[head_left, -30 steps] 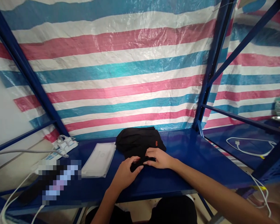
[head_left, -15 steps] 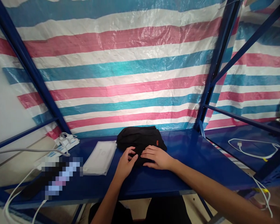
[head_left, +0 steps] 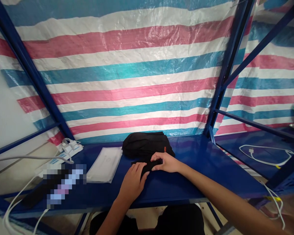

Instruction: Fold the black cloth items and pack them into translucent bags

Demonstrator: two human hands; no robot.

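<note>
A folded piece of black cloth (head_left: 143, 145) with small orange lettering lies on the blue tabletop (head_left: 193, 163), against the striped sheet. Its near edge is a narrow strip (head_left: 147, 167), gathered or folded toward me. My left hand (head_left: 133, 182) is closed around the left part of that strip, thumb in front and fingers behind. On the strip's right part my right hand (head_left: 169, 162) pinches with thumb and fingertips. I cannot tell whether the strip is joined to the rest of the cloth, since my hands hide part of it.
A clear-white plastic pouch (head_left: 105, 164) lies left of the cloth. Further left are a power strip (head_left: 73, 149) with plugs and cables, and a blurred-out device (head_left: 66, 186). Blue metal posts (head_left: 221, 78) frame the table. A white cable (head_left: 259, 158) rests on the right-hand surface.
Both hands have closed on the cloth's near edge, where they had rested loosely over it. That edge now stands out as a narrow strip nearer me.
</note>
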